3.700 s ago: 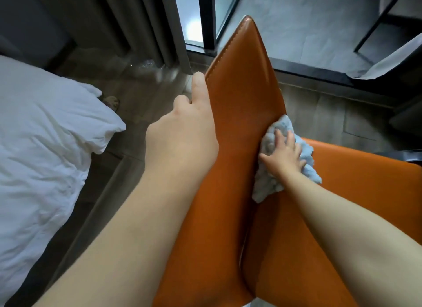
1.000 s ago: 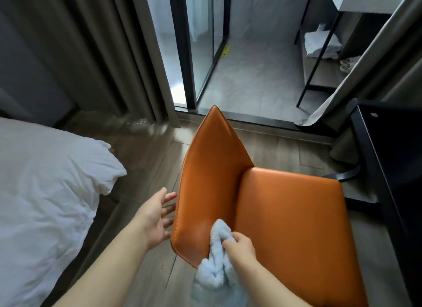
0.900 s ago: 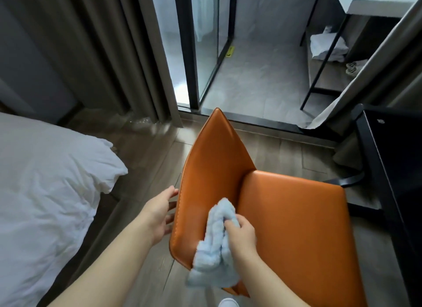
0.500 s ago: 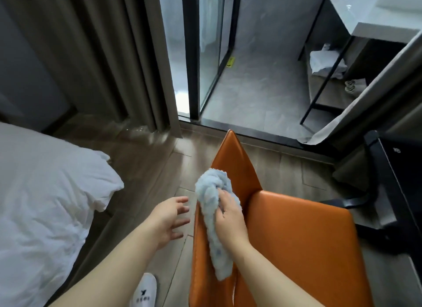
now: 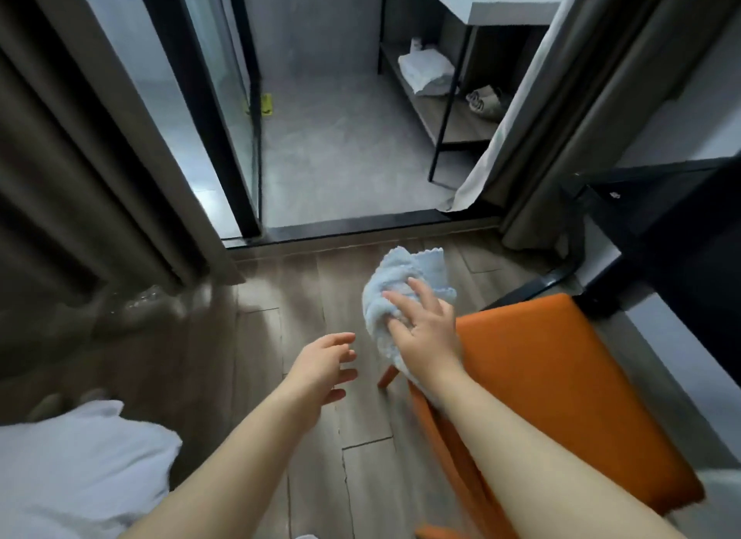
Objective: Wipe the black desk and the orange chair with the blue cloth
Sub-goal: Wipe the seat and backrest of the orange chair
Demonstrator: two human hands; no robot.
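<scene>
The orange chair (image 5: 553, 386) stands at the lower right, its seat facing up and its backrest seen almost edge-on beneath my right arm. My right hand (image 5: 425, 334) presses the bunched light blue cloth (image 5: 395, 281) onto the top edge of the backrest, fingers spread over it. My left hand (image 5: 322, 366) hovers open over the wooden floor just left of the chair, touching nothing. A corner of the black desk (image 5: 677, 233) shows at the right edge, behind the chair.
White bedding (image 5: 76, 470) fills the lower left. Dark curtains (image 5: 80, 177) hang at the left and a second curtain (image 5: 569, 109) at the right. A glass door with a black frame (image 5: 200, 109) opens onto a grey tiled room with a metal shelf (image 5: 449, 117) holding folded towels.
The camera has tilted up and the chair has shifted right. My right hand slid the cloth up to the top of the backrest. My left hand stays off the chair, open.
</scene>
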